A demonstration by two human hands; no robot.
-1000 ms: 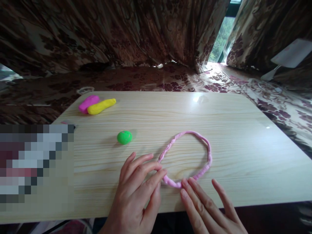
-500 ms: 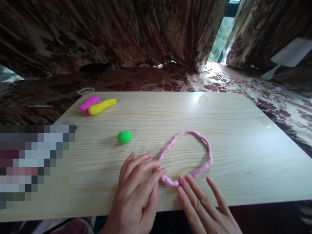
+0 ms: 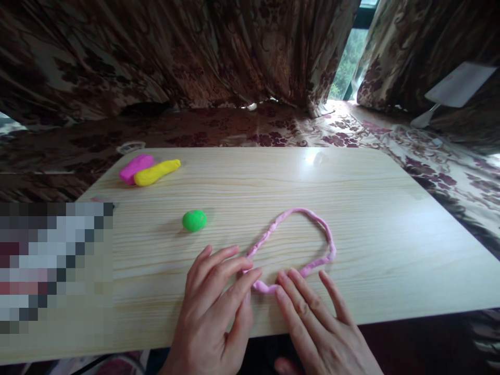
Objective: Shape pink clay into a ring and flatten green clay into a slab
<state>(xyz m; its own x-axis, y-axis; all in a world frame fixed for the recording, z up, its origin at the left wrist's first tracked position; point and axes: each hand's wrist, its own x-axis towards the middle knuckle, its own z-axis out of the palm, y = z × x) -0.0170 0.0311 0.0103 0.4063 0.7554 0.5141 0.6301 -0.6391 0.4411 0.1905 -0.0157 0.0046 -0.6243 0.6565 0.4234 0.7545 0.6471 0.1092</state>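
Note:
A pink clay rope (image 3: pixel 300 210) lies in a rough loop on the table, uneven in thickness. At the loop's near left side, my left hand (image 3: pixel 219 302) has its index finger and thumb closed together at the rope; the other fingers are bent and apart. My right hand (image 3: pixel 316 317) lies nearly flat, its fingertips pressing on the near stretch of rope and covering part of it. Its little finger is spread away, and the thumb is tucked low. Left of the loop sits a green clay ball (image 3: pixel 194 221) with small pinkish specks.
On the wooden table (image 3: pixel 375 208), a magenta clay lump (image 3: pixel 135 167) touches a yellow clay roll (image 3: pixel 158 173) at the far left corner. A pixelated patch covers the left side. Patterned curtains (image 3: pixel 234 52) hang behind, and a white lamp (image 3: pixel 461 83) stands at right.
My right hand has slid slightly forward on the rope, and the loop's near right side has bent inward. My left hand keeps its place on the rope. The whole view has shifted slightly.

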